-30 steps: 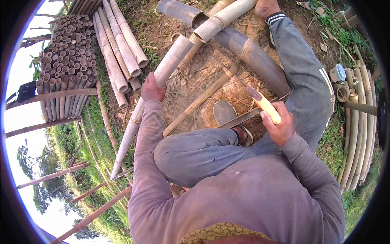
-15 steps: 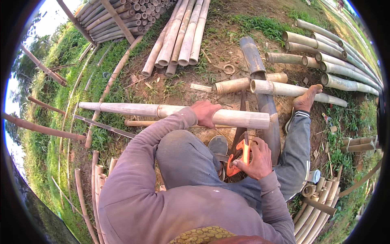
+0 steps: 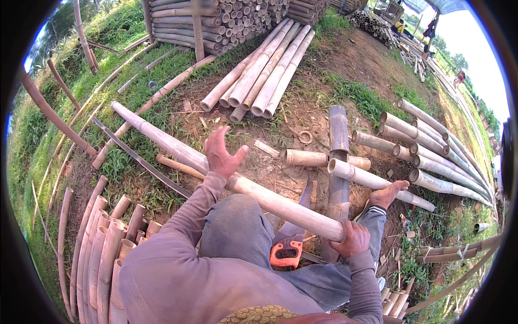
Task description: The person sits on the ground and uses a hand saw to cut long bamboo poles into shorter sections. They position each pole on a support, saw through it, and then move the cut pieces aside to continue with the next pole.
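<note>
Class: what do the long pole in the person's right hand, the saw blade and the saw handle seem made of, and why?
Long pole: likely bamboo, pale and smooth, resembling the hollow stacked poles.
Saw blade: probably steel, thin, flat and dull gray.
Saw handle: perhaps plastic, given its even orange colour, though painted wood is possible.

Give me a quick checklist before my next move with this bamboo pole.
1. Right hand on the bamboo pole: ok, closed on its nearer end.
2. Left hand gripping the pole: not ok, open with fingers spread.
3. Saw out of both hands: ok, its orange handle is free.
4. Saw blade clear of the pole: cannot tell, the pole crosses over it in view, hiding any contact.
5. Bare foot away from the saw: ok, well apart.
6. Pole's far end supported: cannot tell.
</note>
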A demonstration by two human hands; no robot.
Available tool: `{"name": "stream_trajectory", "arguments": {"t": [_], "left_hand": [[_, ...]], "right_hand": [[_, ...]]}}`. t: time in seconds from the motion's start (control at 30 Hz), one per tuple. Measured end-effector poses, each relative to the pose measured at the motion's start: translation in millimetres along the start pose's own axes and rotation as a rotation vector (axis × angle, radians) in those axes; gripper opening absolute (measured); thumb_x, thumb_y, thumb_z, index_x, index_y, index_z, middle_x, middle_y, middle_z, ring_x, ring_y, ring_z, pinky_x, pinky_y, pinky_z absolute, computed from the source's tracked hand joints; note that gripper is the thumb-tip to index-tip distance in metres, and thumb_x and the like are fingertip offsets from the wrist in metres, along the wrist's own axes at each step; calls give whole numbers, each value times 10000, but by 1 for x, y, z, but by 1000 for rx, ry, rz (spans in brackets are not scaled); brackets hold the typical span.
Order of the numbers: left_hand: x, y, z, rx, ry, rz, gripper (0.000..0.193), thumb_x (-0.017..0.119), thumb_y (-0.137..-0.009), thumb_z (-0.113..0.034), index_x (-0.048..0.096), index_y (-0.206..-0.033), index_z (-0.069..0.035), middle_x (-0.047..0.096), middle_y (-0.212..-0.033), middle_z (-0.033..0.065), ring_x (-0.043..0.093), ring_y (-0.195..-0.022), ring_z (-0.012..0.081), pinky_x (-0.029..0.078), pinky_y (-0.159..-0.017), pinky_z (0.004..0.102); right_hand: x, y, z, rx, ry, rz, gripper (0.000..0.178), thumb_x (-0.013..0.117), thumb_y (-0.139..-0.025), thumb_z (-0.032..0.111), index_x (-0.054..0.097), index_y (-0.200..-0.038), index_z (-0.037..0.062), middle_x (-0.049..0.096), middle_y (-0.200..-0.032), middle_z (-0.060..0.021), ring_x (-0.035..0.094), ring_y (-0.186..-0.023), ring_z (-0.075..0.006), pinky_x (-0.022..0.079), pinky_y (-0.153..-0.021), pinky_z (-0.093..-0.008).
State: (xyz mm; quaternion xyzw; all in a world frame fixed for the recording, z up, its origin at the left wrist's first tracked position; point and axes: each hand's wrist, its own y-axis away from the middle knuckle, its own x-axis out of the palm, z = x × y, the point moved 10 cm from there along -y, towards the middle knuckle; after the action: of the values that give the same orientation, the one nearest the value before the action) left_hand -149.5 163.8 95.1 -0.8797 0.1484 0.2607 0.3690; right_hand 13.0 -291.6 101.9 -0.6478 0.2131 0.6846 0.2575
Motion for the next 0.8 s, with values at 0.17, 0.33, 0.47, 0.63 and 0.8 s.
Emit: {"name": "stream_trajectory", "arguments": {"t": [0.17, 0.33, 0.47, 0.63, 0.8], "left_hand": [[20, 128, 196, -1213, 918, -440, 747, 818, -898, -410, 521, -1492, -66, 599, -1402, 149, 543, -1332, 341, 411, -1172, 516], [91, 106, 164, -1144, 1406, -85, 595, 773, -944, -394, 559, -1391, -65, 640, -1259, 122, 627, -1174, 312, 491, -1092, 506], [123, 12, 46, -983, 1505, 244, 440, 716, -949, -293, 576, -1276, -35, 678, -1099, 131, 705, -1012, 312, 586, -954, 522], [192, -84, -29, -821, 1253, 432, 473, 803, -865, -254, 646, -1217, 19, 689, -1014, 99, 711, -904, 252, 609, -759, 456], [214, -93, -41, -880, 1231, 294, 521, 810, -873, -273, 603, -1245, 28, 678, -1076, 122, 712, -934, 273, 605, -817, 482]], "right_hand": [[-5, 48, -34, -1, -3, -28, 641, 905, -603, 459, 681, -1084, 99, 713, -939, -129, 717, -894, -357, 545, -805, -489], [-8, 78, -55, 131, -42, 140, 713, 922, -621, 535, 662, -1106, 81, 723, -928, -183, 725, -853, -415, 568, -752, -530], [-17, 111, -90, 314, -132, 296, 811, 910, -683, 596, 608, -1219, 68, 747, -975, -258, 747, -867, -479, 591, -765, -557], [-40, 115, -79, 410, -216, 167, 797, 943, -654, 474, 611, -1264, 84, 746, -1021, -245, 740, -932, -471, 586, -818, -544], [-73, 94, -89, 424, -266, 32, 703, 924, -633, 287, 629, -1232, 68, 726, -1029, -225, 731, -964, -451, 579, -838, -529]]}}
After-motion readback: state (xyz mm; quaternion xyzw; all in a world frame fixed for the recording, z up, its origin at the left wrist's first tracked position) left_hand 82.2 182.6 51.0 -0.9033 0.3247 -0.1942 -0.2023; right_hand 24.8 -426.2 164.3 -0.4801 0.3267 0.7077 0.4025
